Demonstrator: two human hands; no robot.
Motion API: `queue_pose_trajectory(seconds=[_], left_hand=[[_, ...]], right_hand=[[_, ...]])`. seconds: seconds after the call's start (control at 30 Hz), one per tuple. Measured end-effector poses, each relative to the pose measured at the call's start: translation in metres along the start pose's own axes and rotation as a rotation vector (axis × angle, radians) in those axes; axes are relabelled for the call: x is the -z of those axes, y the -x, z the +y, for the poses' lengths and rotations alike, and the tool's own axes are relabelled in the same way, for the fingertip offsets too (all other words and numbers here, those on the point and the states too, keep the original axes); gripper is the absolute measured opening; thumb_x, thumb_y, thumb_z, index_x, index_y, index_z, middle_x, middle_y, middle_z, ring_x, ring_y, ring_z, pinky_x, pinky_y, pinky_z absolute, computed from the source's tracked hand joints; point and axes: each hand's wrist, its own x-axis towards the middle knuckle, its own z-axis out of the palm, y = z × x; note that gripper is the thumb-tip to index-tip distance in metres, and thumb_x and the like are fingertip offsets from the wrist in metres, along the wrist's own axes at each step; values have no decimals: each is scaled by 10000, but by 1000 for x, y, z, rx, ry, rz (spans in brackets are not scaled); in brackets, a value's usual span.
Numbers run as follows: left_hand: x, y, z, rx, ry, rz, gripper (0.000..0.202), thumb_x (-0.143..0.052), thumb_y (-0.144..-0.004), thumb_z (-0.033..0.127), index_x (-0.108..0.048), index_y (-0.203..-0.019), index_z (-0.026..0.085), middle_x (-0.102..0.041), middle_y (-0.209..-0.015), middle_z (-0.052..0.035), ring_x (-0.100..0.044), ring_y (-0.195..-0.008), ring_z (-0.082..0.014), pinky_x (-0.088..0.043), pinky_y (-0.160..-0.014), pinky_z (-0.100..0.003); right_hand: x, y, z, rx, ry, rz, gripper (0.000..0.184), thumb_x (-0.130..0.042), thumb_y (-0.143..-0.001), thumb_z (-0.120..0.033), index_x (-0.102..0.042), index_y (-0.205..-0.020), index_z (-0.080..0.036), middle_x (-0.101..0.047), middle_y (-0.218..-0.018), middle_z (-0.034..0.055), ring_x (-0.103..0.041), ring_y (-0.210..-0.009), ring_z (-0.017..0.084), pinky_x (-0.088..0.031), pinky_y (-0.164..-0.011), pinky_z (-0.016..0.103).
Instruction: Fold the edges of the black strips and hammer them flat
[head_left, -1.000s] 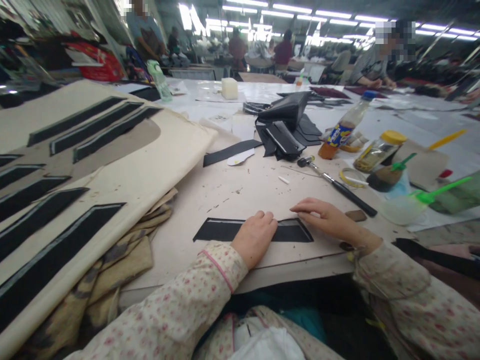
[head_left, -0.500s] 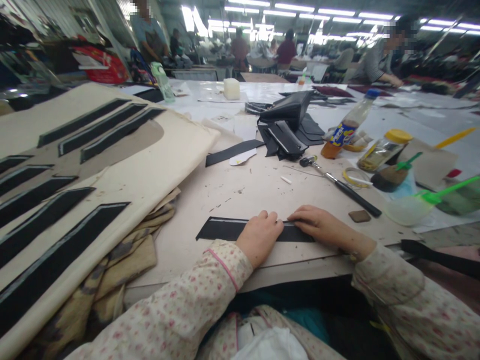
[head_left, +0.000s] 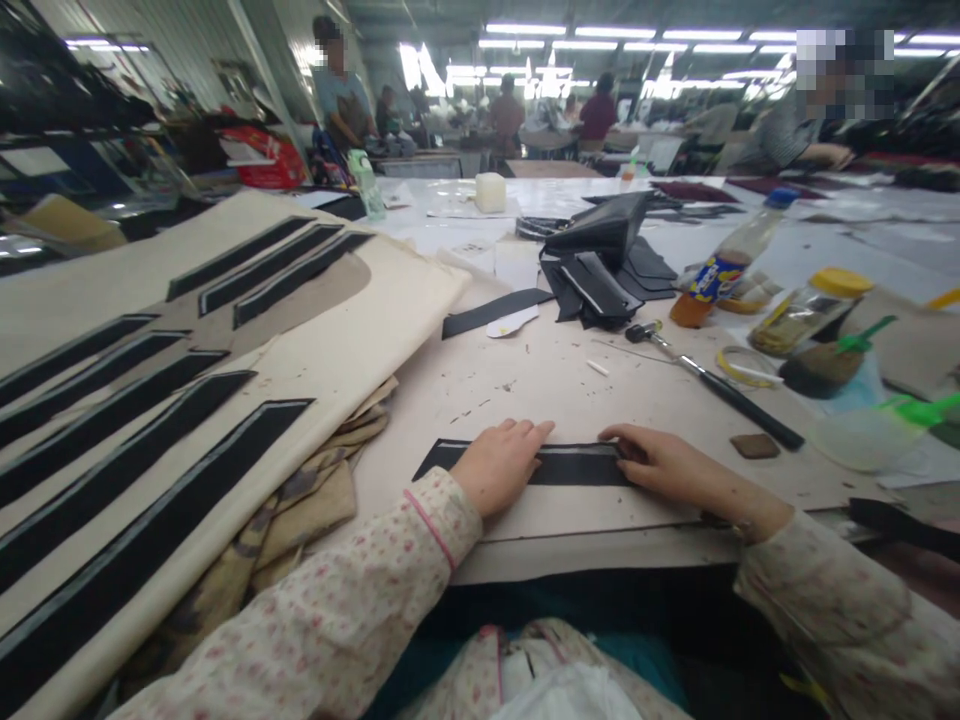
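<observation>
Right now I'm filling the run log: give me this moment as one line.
left hand: flat on black strip | right hand: fingertips on strip's right end | hammer: on table, untouched

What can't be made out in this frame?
Head view only.
Flat black strip with a pale edge: middle hidden under the left hand, right end under the right hand; pinched or just pressed, cannot tell.
Green plastic handle: cut off by the right edge.
Clear plastic bottle with a blue cap: label too blurred to read.
Long black strips on the cream board: run off the left edge.
</observation>
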Motion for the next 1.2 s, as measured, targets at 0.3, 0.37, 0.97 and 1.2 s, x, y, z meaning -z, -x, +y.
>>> queue_pose_trajectory(seconds=[0.3, 0.37, 0.97, 1.2], left_hand=[[46, 42, -11, 3, 268, -449, 283, -563, -783, 248, -564, -1064, 222, -606, -904, -9, -574, -768, -140, -437, -677, -223], [49, 40, -15, 28, 368, -493, 288, -540, -801, 282, -568, -1082, 227, -629, -863, 1, -576, -725, -129, -435, -650, -212], [-25, -49, -34, 161, 347, 207, 233, -511, -749, 142, -663, -919, 189, -584, -924, -42, -535, -930, -183, -434, -865, -318], [-28, -48, -35, 126, 312, 222, 267, -495, -773, 168, -656, -982, 206, -584, -973, -39, -522, -947, -186, -424, -875, -325]], right_hand=[[-7, -48, -9, 56, -191, 180, 492, -469, -724, -122, -498, -1210, -189, -617, -974, 53, -579, -876, 178, -437, -807, 314], [-12, -58, -15, 90, -208, 173, 512, -476, -711, -109, -493, -1218, -183, -608, -976, 50, -570, -883, 173, -430, -815, 310], [-22, -67, -18, 242, -101, 253, 197, -557, -806, -229, -640, -972, -165, -628, -882, 75, -548, -858, 193, -423, -791, 337], [-20, -66, -17, 234, -129, 250, 169, -524, -791, -132, -650, -900, -160, -634, -897, 69, -556, -879, 185, -428, -824, 338]])
